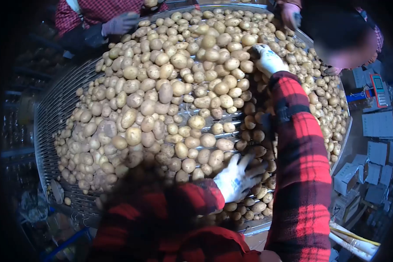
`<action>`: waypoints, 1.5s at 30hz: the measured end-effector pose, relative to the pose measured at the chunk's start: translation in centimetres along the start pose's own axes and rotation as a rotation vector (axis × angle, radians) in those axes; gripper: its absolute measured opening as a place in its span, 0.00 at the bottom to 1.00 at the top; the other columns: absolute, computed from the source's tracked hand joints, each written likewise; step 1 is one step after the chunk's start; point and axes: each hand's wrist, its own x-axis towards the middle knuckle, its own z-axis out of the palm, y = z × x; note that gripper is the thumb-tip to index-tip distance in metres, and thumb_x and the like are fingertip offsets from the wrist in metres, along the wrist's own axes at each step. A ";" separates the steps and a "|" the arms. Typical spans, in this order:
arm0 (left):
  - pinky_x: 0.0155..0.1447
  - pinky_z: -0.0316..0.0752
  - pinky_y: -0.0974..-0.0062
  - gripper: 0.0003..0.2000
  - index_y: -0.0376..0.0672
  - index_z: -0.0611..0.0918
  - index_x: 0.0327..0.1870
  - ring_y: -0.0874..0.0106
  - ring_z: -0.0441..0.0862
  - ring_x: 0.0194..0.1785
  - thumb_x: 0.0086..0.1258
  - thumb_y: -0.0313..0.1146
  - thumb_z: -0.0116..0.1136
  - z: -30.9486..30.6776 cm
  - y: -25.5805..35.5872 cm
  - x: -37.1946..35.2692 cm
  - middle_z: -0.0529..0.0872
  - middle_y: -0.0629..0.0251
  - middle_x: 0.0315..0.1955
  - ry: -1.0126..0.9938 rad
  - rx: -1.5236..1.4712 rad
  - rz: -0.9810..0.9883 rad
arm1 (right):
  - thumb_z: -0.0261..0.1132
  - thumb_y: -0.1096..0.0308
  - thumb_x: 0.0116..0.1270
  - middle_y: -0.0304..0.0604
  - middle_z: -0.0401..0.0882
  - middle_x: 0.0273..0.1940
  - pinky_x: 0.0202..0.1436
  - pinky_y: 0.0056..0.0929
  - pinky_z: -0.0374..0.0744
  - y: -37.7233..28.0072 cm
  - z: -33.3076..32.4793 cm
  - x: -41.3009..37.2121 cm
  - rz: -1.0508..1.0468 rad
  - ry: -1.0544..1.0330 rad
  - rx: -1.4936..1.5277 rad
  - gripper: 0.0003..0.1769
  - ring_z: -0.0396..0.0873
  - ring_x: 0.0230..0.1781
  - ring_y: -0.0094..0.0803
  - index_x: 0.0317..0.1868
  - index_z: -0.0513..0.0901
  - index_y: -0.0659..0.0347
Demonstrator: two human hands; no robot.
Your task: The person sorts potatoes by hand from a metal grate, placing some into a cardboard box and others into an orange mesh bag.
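Observation:
Potatoes [148,109] lie heaped over a slatted metal table [70,96]. My left hand [238,179], in a white glove with blue marks, rests on potatoes near the table's front edge, its fingers spread and nothing held. Farther off, my right hand [267,59], gloved alike, reaches over the heap at the end of a stretched-out arm. Its fingers bend down at the potatoes, and their tips are hidden, so a hold on one cannot be made out. Both sleeves are red and black plaid.
Across the table at the left, a person's gloved hand [120,24] is near the rim. Another person leans in at the back right, with a gloved hand [291,17] at the potatoes. White boxes [377,124] and a red device with a keypad [378,89] are at the right.

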 end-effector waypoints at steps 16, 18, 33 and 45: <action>0.81 0.53 0.25 0.16 0.55 0.90 0.48 0.47 0.70 0.74 0.61 0.49 0.69 1.7 4.8 -10.5 0.83 0.64 0.59 0.442 -0.116 -0.079 | 0.54 0.57 0.88 0.40 0.73 0.78 0.70 0.29 0.76 0.1 5.2 -32.8 0.185 -0.022 1.664 0.29 0.77 0.70 0.29 0.83 0.69 0.58; 0.84 0.47 0.27 0.17 0.55 0.90 0.50 0.48 0.66 0.78 0.63 0.47 0.68 0.6 5.8 -15.0 0.80 0.63 0.66 0.401 -0.155 -0.191 | 0.55 0.57 0.88 0.39 0.74 0.77 0.68 0.30 0.77 -2.6 7.7 -38.0 0.349 -0.134 1.726 0.28 0.78 0.69 0.30 0.82 0.70 0.57; 0.87 0.46 0.36 0.31 0.57 0.77 0.76 0.50 0.59 0.84 0.70 0.49 0.64 0.3 6.6 -19.7 0.66 0.61 0.82 0.089 0.403 -0.253 | 0.58 0.50 0.86 0.47 0.85 0.60 0.55 0.39 0.85 1.4 -4.2 -68.3 0.427 0.711 1.533 0.25 0.87 0.56 0.44 0.70 0.79 0.58; 0.85 0.47 0.31 0.31 0.61 0.77 0.77 0.46 0.57 0.85 0.72 0.50 0.64 1.7 6.9 -19.2 0.62 0.60 0.85 0.047 0.495 -0.234 | 0.67 0.70 0.76 0.42 0.89 0.54 0.48 0.30 0.86 -2.8 14.4 -96.7 1.170 0.750 1.587 0.21 0.87 0.45 0.31 0.67 0.83 0.60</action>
